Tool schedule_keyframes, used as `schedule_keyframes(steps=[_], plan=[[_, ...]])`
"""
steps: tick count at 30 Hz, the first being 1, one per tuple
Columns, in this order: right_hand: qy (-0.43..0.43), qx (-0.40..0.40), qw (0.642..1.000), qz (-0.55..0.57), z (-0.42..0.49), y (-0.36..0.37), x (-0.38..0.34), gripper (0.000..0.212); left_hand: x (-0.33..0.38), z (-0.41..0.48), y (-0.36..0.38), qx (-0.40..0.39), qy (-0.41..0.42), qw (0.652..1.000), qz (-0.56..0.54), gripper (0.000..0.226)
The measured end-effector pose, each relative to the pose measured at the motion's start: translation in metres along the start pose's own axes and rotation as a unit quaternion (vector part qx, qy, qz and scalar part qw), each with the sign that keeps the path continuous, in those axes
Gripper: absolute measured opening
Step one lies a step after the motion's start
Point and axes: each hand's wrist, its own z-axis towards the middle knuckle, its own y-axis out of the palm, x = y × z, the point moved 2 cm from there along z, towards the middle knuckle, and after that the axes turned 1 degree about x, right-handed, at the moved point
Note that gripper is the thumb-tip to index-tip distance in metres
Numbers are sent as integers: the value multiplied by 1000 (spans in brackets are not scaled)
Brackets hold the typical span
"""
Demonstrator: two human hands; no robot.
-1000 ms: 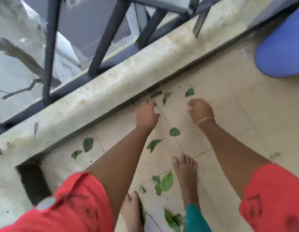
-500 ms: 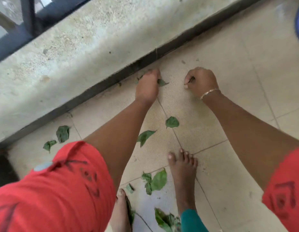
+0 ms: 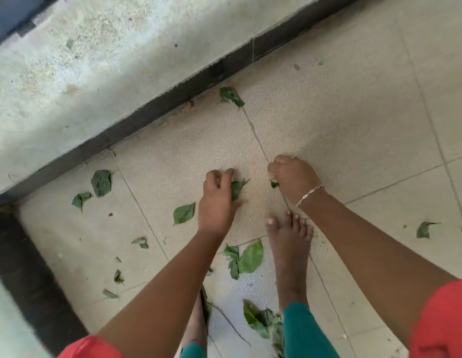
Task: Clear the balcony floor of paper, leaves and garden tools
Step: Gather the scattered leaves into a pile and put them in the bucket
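Green leaves lie scattered on the beige tiled balcony floor (image 3: 354, 120). My left hand (image 3: 218, 200) is low over the tiles, its fingers curled round a green leaf (image 3: 236, 188). My right hand (image 3: 293, 178), with a bracelet at the wrist, is a closed fist that holds a leaf, of which only a dark green tip (image 3: 274, 184) shows. One loose leaf (image 3: 183, 213) lies just left of my left hand. A crumpled leaf (image 3: 231, 95) sits by the kerb. More leaves (image 3: 246, 258) lie beside my bare right foot (image 3: 289, 244).
A raised concrete kerb (image 3: 95, 73) with a dark base strip runs diagonally across the top. A dark channel (image 3: 20, 257) borders the floor at the left. Further leaves lie at the left (image 3: 102, 182), far right (image 3: 424, 229) and in a pile with a twig (image 3: 260, 321) near my feet.
Both hands have drawn back from the kerb toward my feet, each with a leaf in its grip. The view has tipped further down, so the railing is out of sight.
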Motion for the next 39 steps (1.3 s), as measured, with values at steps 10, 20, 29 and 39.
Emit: schedule_keyframes(steps=[10,20,29,39], plan=[[40,101,993,47,115,-65,-47,37,-19,6,-3,-16,30,999,41,23],[72,92,992,50,94,-37,-49,18,-87,-36,-16,52,-105,992,38,14],[75,132,984,97,87,-14,-87,12,-109,-41,-21,54,-79,994,-54,19],[155,105,982,3,157,-23,-84,22,-202,-35,-90,308,-343,848,-261,55]])
